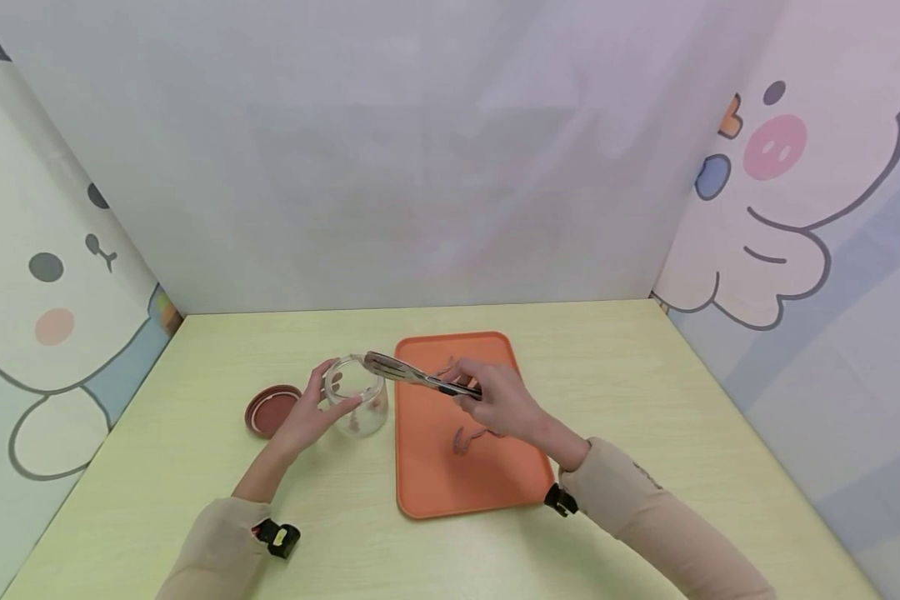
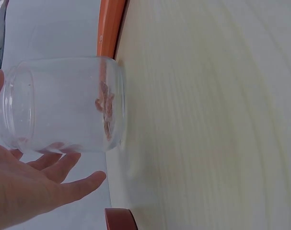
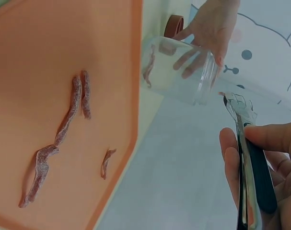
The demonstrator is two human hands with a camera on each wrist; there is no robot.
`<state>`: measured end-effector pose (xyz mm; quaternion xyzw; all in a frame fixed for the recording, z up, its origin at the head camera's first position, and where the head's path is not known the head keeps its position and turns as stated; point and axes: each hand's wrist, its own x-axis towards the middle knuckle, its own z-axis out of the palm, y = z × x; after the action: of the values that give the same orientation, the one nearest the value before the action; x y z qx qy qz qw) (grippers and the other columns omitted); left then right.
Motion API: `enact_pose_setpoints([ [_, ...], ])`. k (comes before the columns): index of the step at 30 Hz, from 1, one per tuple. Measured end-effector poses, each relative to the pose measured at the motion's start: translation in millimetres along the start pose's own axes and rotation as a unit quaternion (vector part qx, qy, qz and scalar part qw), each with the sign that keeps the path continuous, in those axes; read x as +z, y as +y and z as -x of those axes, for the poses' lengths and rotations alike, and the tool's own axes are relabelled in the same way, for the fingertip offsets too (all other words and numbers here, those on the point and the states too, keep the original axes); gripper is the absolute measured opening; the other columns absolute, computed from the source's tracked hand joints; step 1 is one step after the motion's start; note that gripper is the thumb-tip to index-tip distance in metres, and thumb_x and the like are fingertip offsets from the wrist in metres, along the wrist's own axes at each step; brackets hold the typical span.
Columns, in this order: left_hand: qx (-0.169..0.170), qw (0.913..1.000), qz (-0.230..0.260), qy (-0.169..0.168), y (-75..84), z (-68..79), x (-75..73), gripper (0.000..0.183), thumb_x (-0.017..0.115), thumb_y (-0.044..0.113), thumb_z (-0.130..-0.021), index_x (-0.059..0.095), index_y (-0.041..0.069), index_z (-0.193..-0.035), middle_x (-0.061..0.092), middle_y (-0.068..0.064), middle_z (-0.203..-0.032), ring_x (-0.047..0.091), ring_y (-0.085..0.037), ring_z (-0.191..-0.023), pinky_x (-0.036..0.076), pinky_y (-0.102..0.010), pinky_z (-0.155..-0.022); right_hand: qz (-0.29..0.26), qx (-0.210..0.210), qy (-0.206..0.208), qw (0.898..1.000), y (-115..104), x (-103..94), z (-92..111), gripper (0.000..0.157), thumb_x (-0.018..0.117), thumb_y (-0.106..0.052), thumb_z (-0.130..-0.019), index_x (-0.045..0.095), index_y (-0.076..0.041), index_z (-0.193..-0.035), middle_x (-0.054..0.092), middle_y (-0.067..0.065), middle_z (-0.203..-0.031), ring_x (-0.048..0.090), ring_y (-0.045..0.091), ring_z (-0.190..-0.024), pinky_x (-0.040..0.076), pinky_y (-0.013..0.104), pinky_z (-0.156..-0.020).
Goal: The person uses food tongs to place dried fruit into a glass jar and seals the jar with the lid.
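A clear glass jar [image 1: 367, 423] stands on the table, left of the orange tray. Around its mouth my left hand [image 1: 303, 421] holds it, thumb at the near rim and fingers on the far side. Reddish dried-meat-like strips [image 2: 106, 108] lie at the jar's bottom. My right hand [image 1: 504, 400] grips metal tongs [image 1: 408, 374] with dark handles, their head over the jar's right rim. A small reddish bit [image 3: 221, 93] shows at the tongs' tip. Several more sugary-looking strips [image 3: 40, 172] lie on the tray [image 1: 427, 487].
A round brown-red lid [image 1: 272, 412] lies on the table [image 1: 330, 533] left of the jar, close to my left hand. A pale curtain [image 1: 420, 208] hangs behind the table, and cartoon-printed panels [image 1: 765, 250] stand at both sides.
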<state>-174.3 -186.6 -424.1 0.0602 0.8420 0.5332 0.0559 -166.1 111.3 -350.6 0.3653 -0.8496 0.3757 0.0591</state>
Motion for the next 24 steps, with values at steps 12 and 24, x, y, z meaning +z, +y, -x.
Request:
enact_pose_setpoints([
  [12,0.003,1.0,0.002,0.0,-0.1,0.2,0.0,0.079,0.061,0.043,-0.08,0.013,0.02,-0.139,0.026,-0.021,-0.137,0.024,-0.04,-0.122,0.026,-0.057,-0.09,0.017,0.02,0.014,1.0,2.3,-7.2,4.0,0.022,0.061,0.0,-0.08,0.058,-0.011,-0.099,0.06,0.0,-0.083,0.032,0.004,-0.038,0.025,0.02,-0.037],
  [24,0.011,0.9999,0.007,0.002,-0.6,0.1,0.1,0.078,0.061,0.041,-0.081,0.013,0.019,-0.139,0.027,-0.021,-0.137,0.025,-0.04,-0.122,0.027,-0.056,-0.09,0.058,0.07,0.051,0.995,29.4,-24.2,12.8,0.024,0.065,-0.004,-0.079,0.059,-0.011,-0.1,0.059,0.001,-0.08,0.028,0.005,-0.036,0.026,0.022,-0.037],
])
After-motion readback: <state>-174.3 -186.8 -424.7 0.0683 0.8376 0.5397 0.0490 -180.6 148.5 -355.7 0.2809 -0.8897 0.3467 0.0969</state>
